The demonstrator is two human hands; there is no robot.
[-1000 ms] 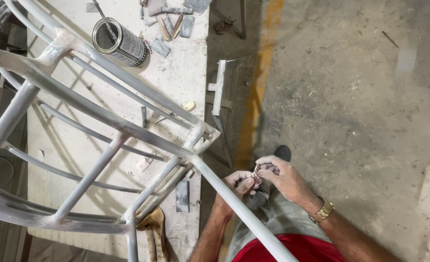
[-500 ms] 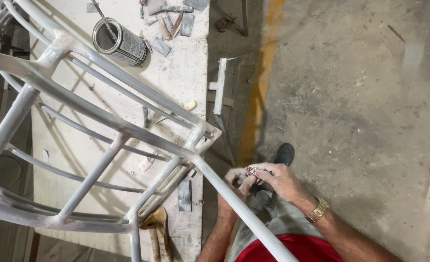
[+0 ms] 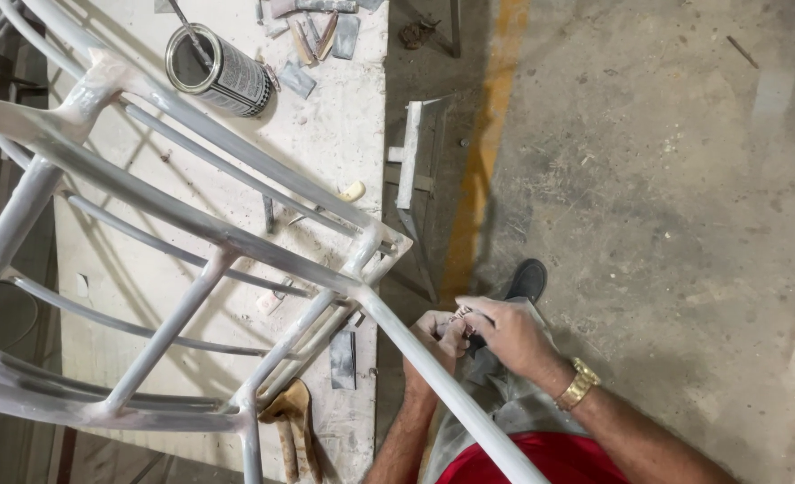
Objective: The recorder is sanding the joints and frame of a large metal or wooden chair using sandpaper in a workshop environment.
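Down low now, both hands are working close together just beside the long pale tube of the metal frame (image 3: 236, 242). That frame is our landmark: a big welded cage of grey painted bars that leans across the dusty worktop (image 3: 344, 108) and runs one leg out toward the person's lap.

Right hand (image 3: 505, 333) first: it sits just right of that leg, fingers curled in a narrow grip on a small thing (image 3: 463, 314) with a pinkish glint. It is too small to tell what it is. A gold watch (image 3: 578, 384) shows on that wrist.

Left hand (image 3: 435, 333) now: tucked against the same leg, partly hidden behind it, fingers bent and meeting the right hand at the small thing. Whether its grip truly closes on the piece, I cannot tell.

Beyond the frame's far side, up on the worktop, lies an open can (image 3: 218, 72) on its side with a stick in its mouth. Near it are scraps of sandpaper (image 3: 321, 27). Under the frame's near corner, a tan rag (image 3: 292, 412) hangs at the worktop edge, with a grey sanded pad (image 3: 342, 358) just beside it.

Right of the frame, the concrete floor (image 3: 666, 179) carries a yellow stripe (image 3: 487, 143), and a black shoe (image 3: 527, 280) sits just above the hands.
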